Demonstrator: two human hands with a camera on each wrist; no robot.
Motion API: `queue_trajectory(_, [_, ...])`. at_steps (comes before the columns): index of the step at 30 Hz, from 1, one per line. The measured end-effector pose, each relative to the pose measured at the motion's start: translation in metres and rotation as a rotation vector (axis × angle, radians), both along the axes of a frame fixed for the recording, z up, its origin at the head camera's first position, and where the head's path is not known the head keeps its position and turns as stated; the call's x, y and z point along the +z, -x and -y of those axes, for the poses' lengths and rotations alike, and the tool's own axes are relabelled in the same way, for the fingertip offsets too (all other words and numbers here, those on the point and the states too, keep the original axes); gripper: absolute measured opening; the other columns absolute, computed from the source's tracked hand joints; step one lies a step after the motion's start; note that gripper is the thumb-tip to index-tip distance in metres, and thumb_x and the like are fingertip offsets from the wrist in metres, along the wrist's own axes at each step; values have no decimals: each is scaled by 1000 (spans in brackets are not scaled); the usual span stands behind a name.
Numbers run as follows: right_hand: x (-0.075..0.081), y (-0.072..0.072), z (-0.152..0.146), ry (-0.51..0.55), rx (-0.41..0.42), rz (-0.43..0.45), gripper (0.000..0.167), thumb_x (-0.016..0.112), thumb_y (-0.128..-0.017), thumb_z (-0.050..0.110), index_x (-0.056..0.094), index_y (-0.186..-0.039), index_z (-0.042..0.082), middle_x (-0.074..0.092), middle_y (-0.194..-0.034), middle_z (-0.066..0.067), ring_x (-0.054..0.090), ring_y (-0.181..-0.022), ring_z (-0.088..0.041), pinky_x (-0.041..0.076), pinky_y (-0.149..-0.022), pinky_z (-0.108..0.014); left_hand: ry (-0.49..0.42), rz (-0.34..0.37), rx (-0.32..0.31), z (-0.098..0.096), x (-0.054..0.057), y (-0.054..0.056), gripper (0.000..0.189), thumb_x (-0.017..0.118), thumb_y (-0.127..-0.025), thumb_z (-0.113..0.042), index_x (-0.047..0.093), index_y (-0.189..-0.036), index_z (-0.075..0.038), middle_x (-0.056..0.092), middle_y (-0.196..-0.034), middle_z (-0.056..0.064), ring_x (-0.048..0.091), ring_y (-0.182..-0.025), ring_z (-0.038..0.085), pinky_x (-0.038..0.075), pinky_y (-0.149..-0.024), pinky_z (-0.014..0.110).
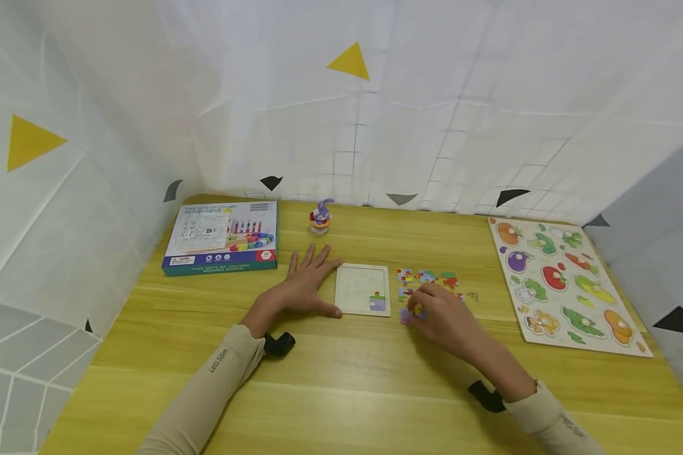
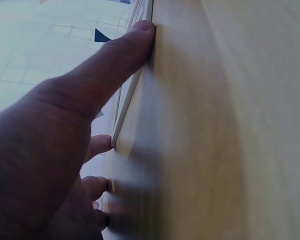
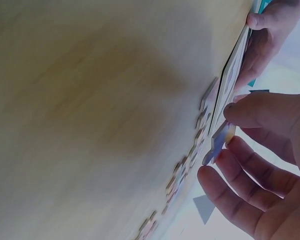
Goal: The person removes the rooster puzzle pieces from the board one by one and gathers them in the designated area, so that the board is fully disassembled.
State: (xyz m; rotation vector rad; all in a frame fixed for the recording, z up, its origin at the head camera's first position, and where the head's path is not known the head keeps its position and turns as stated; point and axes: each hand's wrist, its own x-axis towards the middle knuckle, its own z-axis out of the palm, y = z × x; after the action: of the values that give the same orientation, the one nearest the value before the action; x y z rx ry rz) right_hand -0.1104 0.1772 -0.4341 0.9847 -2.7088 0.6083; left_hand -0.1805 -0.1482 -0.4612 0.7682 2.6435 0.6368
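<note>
A shallow wooden puzzle tray [image 1: 355,287] lies on the table with one purple and green jigsaw piece [image 1: 378,304] in its lower right corner. My left hand [image 1: 300,287] is spread flat at the tray's left side, its thumb and index fingertip at the edge. Over the loose pieces to the right, my right hand [image 1: 443,318] pinches a jigsaw piece [image 3: 219,142] between thumb and fingertips. In the right wrist view that piece is held tilted, above the table. Several colourful loose jigsaw pieces [image 1: 427,277] lie beside the tray, some of them hidden by the right hand.
A boxed bead set [image 1: 222,239] lies at the back left. Behind the tray stands a purple rabbit figurine [image 1: 320,217]. A wooden vegetable peg puzzle board [image 1: 566,284] lies at the right. White patterned cloth [image 1: 421,114] rises behind the wooden table [image 1: 330,392].
</note>
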Motion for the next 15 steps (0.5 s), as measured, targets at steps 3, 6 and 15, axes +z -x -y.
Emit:
queue_trajectory(3, [0,0,-6,-5,9,-8,24,89,-70,4,70,-85,8,62,-91,-2,57,-82,-16,53,-70,-36,0,0,0,0,0,0,112,74,-72,-74,23,-161,-29,-7,-167,6,-17,-150,35,-17,-112,60])
queue_trajectory(6, [-1,0,-12,-18,11,-16,24,87,-69,1,70,-85,9,62,-92,-3,59,-82,-16,53,-68,-36,0,-2,2,0,-1,1,113,73,-71,-75,23,-161,-29,-7,-167,5,-17,-150,34,-18,-113,59])
queue_trajectory(15, [-1,-3,-21,-50,-11,16,24,85,-70,-1,70,-85,10,65,-95,-4,63,-87,-22,55,-72,-40,-16,-8,1,0,1,-1,112,76,-72,-71,24,-161,-27,-5,-168,8,-16,-150,35,-16,-113,61])
